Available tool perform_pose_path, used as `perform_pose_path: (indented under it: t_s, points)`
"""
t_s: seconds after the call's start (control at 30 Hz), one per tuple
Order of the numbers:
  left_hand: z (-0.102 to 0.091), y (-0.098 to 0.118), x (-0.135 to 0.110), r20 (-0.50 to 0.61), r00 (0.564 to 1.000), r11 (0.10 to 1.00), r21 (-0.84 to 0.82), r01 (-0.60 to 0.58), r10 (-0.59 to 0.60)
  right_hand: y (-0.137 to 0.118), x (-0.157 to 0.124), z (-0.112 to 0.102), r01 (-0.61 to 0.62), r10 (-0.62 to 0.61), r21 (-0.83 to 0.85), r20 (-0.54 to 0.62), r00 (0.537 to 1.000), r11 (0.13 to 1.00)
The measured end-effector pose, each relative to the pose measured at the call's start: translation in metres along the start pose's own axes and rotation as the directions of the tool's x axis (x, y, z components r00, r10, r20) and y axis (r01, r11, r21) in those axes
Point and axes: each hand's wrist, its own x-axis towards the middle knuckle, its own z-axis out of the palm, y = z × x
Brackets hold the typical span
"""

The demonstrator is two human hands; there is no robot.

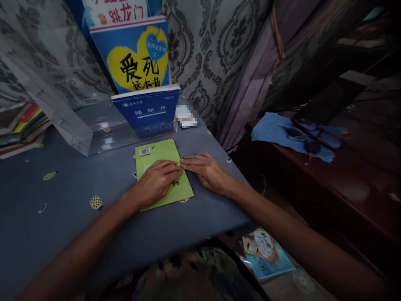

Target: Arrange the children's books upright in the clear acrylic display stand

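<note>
A thin green booklet (158,154) lies flat on the grey-blue table (62,209), barcode side up. My left hand (156,182) rests flat on its lower half, fingers stretched toward the right edge. My right hand (208,171) lies flat on the table beside the booklet, its fingertips touching the booklet's right edge and meeting the left fingertips. Neither hand grips anything.
Two blue books (147,108) stand in a clear acrylic holder (87,133) behind the booklet. A book stack (21,125) sits far left. A dark wooden cabinet (344,188) with blue cloth and scissors (294,133) is at right. A picture book (266,253) lies on the floor.
</note>
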Motion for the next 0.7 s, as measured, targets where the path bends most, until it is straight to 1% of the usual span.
perform_pose_path:
  t_s: [0.13,0.2,0.4,0.5,0.6,0.7]
  points:
    - [-0.002,0.002,-0.003,-0.039,0.999,0.996,-0.093,-0.008,0.004,-0.005,-0.006,0.000,0.028,-0.028,0.008,-0.034,0.999,1.000]
    - [-0.002,0.003,-0.005,-0.046,0.999,0.994,-0.109,-0.012,0.007,-0.007,-0.010,0.000,0.041,-0.040,0.016,-0.055,0.998,0.999]
    - [0.002,0.010,-0.005,-0.019,0.999,1.000,0.008,-0.027,0.027,-0.008,-0.012,0.002,0.036,-0.036,0.005,-0.061,0.997,0.999]
    - [0.002,0.014,-0.006,-0.027,0.999,1.000,0.025,-0.017,0.017,-0.009,-0.013,0.003,0.044,-0.044,0.000,-0.079,0.996,0.999]
    - [0.000,0.017,-0.007,-0.063,0.998,0.999,-0.043,-0.033,0.030,-0.013,-0.017,0.002,0.062,-0.062,0.007,-0.073,0.995,0.998]
    - [-0.003,0.020,-0.009,-0.063,0.997,0.994,-0.095,-0.046,0.040,-0.019,-0.023,0.000,0.072,-0.071,0.011,-0.060,0.996,0.997]
